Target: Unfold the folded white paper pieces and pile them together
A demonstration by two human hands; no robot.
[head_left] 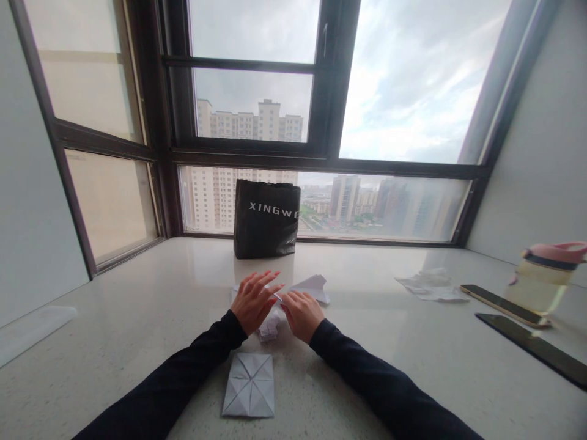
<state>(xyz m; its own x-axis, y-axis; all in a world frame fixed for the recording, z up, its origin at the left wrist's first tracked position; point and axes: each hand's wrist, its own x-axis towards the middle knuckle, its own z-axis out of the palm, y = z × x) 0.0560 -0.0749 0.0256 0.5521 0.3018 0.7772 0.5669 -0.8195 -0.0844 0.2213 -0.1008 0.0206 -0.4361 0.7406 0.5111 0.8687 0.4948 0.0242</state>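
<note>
Over the middle of the white counter, my left hand (254,302) reaches with its fingers stretched out and slightly apart. Beside it my right hand (301,315) is closed, its fingers curled together near the left fingertips. A small pale edge shows between the two hands, too little to name. Just below them lies a small crumpled-looking folded white paper (269,329). A pointed folded paper (316,286) rests behind my right hand, and more white paper is partly hidden behind my left. Nearer to me is a square folded paper (250,386) with diagonal creases.
A black bag (266,220) stands at the window behind my hands. To the right are a crumpled tissue (431,285), a phone (504,305), a dark flat device (534,345) and a pink-lidded bottle (545,281). A whitish flat strip (34,330) lies at the left.
</note>
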